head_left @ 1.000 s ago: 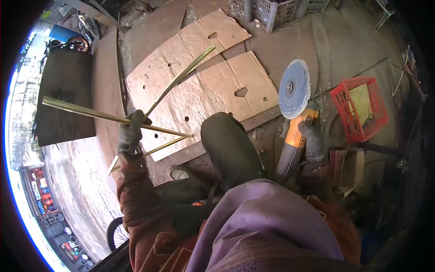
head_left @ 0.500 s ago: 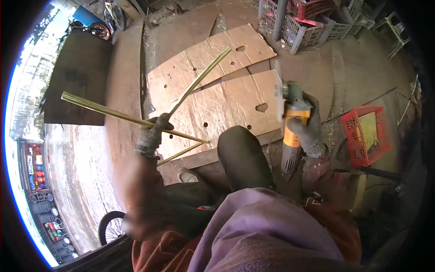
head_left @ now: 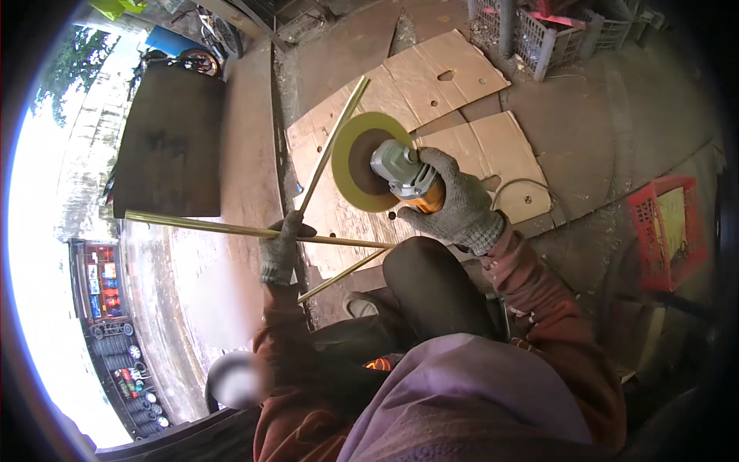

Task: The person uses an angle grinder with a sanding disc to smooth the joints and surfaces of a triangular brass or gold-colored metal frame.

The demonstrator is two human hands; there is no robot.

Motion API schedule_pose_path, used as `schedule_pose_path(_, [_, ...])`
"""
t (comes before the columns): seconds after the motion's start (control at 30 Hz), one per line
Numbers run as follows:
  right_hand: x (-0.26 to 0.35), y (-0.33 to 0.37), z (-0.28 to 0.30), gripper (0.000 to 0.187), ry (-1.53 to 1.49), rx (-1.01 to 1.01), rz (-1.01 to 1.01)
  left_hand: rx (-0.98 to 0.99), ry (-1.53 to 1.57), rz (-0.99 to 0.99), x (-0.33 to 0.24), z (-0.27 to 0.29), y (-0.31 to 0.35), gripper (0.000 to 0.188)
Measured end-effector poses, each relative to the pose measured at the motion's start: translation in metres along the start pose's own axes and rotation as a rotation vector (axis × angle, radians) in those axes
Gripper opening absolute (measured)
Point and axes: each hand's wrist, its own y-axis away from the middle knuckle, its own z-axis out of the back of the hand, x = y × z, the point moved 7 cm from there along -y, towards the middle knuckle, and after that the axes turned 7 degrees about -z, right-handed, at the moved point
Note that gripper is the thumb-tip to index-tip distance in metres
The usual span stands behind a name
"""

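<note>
My left hand [head_left: 280, 252], in a grey knit glove, is closed around a gold-coloured metal tube [head_left: 185, 222] that lies roughly crosswise. From near that hand, a second gold tube [head_left: 314, 190] slants away to the far side. A third, thinner one [head_left: 341, 275] meets the first tube's right end by my knee; how they are joined cannot be made out. My right hand [head_left: 464, 209], gloved too, grips an orange and grey angle grinder [head_left: 403, 171] by its body. Its large yellow-green disc [head_left: 349, 158] overlaps the slanting tube in view; contact cannot be told.
Flattened cardboard sheets [head_left: 439, 73] with holes lie on the floor beyond my bent knee [head_left: 423, 289]. A red plastic crate [head_left: 645, 231] stands at the right, more crates [head_left: 531, 46] at the far right. A dark panel [head_left: 169, 142] is at the left, near a parked motorbike [head_left: 198, 61].
My right hand has brought the grinder leftward from my right side to the slanting tube, turning the disc's flat face into view. My left hand keeps its hold. The whole view has shifted.
</note>
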Motion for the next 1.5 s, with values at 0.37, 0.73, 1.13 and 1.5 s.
schedule_pose_path(0.37, [0.0, -0.009, -0.043, 0.091, 0.008, 0.014, 0.043, -0.052, 0.021, 0.02, 0.015, 0.019, 0.02, 0.033])
schedule_pose_path(0.73, [0.012, -0.02, -0.05, 0.091, -0.022, 0.085, 0.012, -0.115, 0.067, -0.015, 0.018, 0.029, 0.037, 0.033])
schedule_pose_path(1.13, [0.014, -0.022, -0.055, 0.092, -0.035, 0.117, 0.041, -0.142, 0.114, 0.005, 0.017, 0.023, 0.036, 0.032])
schedule_pose_path(1.5, [0.006, -0.026, -0.051, 0.094, -0.061, 0.076, 0.034, -0.168, 0.083, 0.037, 0.014, 0.023, 0.037, 0.027])
